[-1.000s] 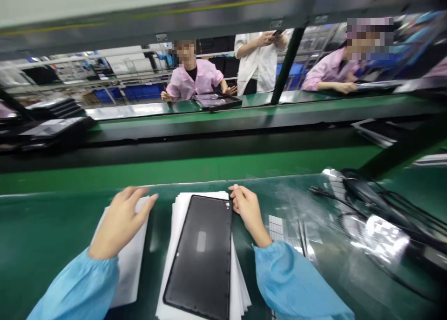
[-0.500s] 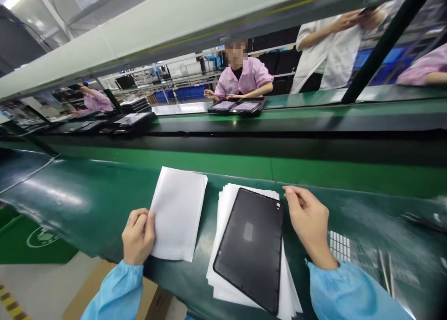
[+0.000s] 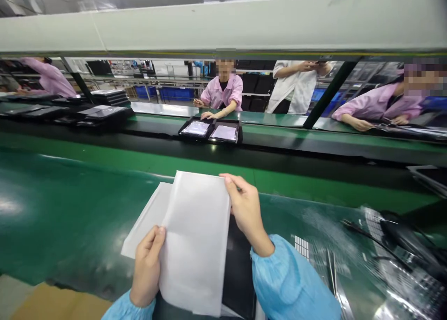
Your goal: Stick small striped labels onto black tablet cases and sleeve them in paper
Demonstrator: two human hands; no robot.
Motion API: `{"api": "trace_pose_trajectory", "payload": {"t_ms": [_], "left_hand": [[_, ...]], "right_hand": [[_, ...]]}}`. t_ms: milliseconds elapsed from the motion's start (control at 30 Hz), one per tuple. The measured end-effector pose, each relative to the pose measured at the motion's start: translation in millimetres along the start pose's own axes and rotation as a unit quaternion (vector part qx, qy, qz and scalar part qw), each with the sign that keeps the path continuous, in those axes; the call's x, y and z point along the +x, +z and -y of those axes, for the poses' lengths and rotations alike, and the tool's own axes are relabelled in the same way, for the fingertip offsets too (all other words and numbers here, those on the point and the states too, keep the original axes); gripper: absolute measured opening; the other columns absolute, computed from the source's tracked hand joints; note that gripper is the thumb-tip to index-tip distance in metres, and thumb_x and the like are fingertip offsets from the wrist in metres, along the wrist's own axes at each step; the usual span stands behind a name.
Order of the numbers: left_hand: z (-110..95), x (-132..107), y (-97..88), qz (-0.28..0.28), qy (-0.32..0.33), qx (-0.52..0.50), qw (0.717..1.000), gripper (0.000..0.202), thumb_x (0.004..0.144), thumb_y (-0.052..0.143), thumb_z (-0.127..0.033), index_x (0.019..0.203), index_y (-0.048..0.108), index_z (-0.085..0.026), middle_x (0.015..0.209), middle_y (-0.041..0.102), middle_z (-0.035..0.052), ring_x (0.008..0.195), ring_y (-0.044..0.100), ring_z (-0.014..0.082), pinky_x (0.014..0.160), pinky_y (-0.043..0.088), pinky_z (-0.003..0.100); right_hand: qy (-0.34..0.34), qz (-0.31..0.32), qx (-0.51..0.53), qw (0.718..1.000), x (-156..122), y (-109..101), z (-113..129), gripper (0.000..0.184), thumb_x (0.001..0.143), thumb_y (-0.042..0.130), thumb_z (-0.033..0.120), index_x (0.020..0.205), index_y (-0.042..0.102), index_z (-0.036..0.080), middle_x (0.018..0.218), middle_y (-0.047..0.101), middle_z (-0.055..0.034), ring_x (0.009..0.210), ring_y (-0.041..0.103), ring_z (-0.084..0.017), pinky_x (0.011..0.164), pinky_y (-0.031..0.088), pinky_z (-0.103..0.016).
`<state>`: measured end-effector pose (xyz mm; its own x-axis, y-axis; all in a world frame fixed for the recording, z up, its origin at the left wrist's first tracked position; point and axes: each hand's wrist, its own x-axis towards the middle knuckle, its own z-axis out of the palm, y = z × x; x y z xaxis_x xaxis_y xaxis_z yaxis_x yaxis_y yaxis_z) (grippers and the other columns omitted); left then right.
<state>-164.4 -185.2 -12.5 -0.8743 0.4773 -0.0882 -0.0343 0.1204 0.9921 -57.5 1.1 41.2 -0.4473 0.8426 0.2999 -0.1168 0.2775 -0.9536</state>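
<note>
Left grip (image 3: 148,266): closed in a pinch on the lower edge of a white sheet (image 3: 195,241), my thumb on the side facing me.
Right grip (image 3: 246,213): curled at that sheet's upper right edge, fingertips touching it; I cannot tell whether it is pinching.
Held sheet: raised above the surface between my two grips, tilted toward me.
Second sheet: a white sheet (image 3: 146,222) sits just behind the held one and sticks out to its left; the two overlap.
Black tablet: a black tablet (image 3: 237,283) lies flat on the surface below my right wrist, mostly hidden by the held sheet, with only a strip showing.
Surface: a glossy green surface (image 3: 52,208) runs under everything.
To my right: a gridded label strip (image 3: 302,246), thin metal strips (image 3: 331,273) and a black cable (image 3: 377,238) lie on the surface.
Far belt: a black tray (image 3: 209,130) holds two lit panels, with dark stacks (image 3: 104,111) to its left.
Co-workers: one in a pink smock (image 3: 223,90) rests a hand beside that tray; another in a white coat (image 3: 296,80) stands behind, both hands raised.
</note>
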Motion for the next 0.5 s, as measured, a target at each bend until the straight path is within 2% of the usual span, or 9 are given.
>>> {"api": "trace_pose_trajectory", "payload": {"t_ms": [67,133,167,233,300,400,500], "left_hand": [[2.2,-6.5,4.6,0.049,-0.125,-0.16,0.978,0.029,0.071,0.068,-0.048,0.073,0.059,-0.02,0.075,0.059,-0.0004,0.073,0.056,0.0143,0.062,0.049,0.022],[2.5,-13.3,6.3,0.148,-0.221,-0.274,0.924,0.037,0.068,0.07,-0.052,0.084,0.064,-0.02,0.085,0.065,0.0044,0.079,0.062,0.0207,0.064,0.054,0.03],[1.9,-16.5,6.5,0.207,-0.243,-0.309,0.896,0.04,0.068,0.07,-0.053,0.089,0.064,-0.019,0.087,0.066,0.0063,0.076,0.064,0.0231,0.062,0.056,0.034],[-0.3,-20.9,6.0,0.298,-0.235,-0.344,0.859,0.039,0.073,0.068,-0.049,0.098,0.063,-0.019,0.089,0.067,0.0076,0.07,0.065,0.0249,0.058,0.057,0.041],[-3.5,-21.7,5.4,0.331,-0.191,-0.346,0.857,0.031,0.077,0.068,-0.035,0.104,0.06,-0.02,0.092,0.068,0.0066,0.07,0.067,0.0232,0.057,0.059,0.04],[-8.7,-17.7,5.2,0.318,-0.132,-0.343,0.874,0.03,0.077,0.069,-0.02,0.105,0.057,-0.021,0.092,0.067,0.0034,0.07,0.066,0.0165,0.058,0.059,0.03],[-12.0,-13.3,2.9,0.293,-0.089,-0.346,0.887,0.033,0.078,0.07,-0.021,0.108,0.056,-0.023,0.085,0.066,-0.0003,0.064,0.063,0.0116,0.055,0.055,0.023]], "right_hand": [[-0.083,-0.035,-0.058,0.994,11.4,0.5,14.6,0.025,0.088,0.054,0.034,0.083,0.072,0.018,0.083,0.064,-0.0052,0.076,0.059,-0.018,0.064,0.047,-0.028],[-0.133,-0.059,-0.09,0.985,24.0,3.3,32.2,0.021,0.087,0.056,0.028,0.08,0.072,0.017,0.081,0.064,-0.0047,0.077,0.06,-0.018,0.067,0.047,-0.029],[-0.153,-0.07,-0.097,0.981,30.2,6.0,41.5,0.02,0.087,0.057,0.027,0.08,0.072,0.016,0.08,0.064,-0.0041,0.075,0.059,-0.017,0.065,0.046,-0.029],[-0.191,-0.08,-0.099,0.973,41.4,13.3,59.9,0.018,0.086,0.059,0.026,0.082,0.073,0.015,0.078,0.064,-0.0028,0.071,0.059,-0.015,0.064,0.046,-0.028],[-0.225,-0.067,-0.089,0.968,49.8,21.7,78.0,0.02,0.087,0.058,0.029,0.085,0.073,0.015,0.077,0.065,-0.0009,0.072,0.061,-0.015,0.066,0.047,-0.029],[-0.272,-0.05,-0.072,0.958,57.0,30.0,104.6,0.024,0.088,0.055,0.033,0.086,0.073,0.017,0.078,0.067,0.001,0.076,0.063,-0.015,0.07,0.049,-0.031],[-0.302,-0.065,-0.069,0.949,59.9,20.7,127.7,0.017,0.085,0.06,0.028,0.085,0.073,0.016,0.081,0.069,-0.0006,0.078,0.064,-0.016,0.072,0.049,-0.03]]}}
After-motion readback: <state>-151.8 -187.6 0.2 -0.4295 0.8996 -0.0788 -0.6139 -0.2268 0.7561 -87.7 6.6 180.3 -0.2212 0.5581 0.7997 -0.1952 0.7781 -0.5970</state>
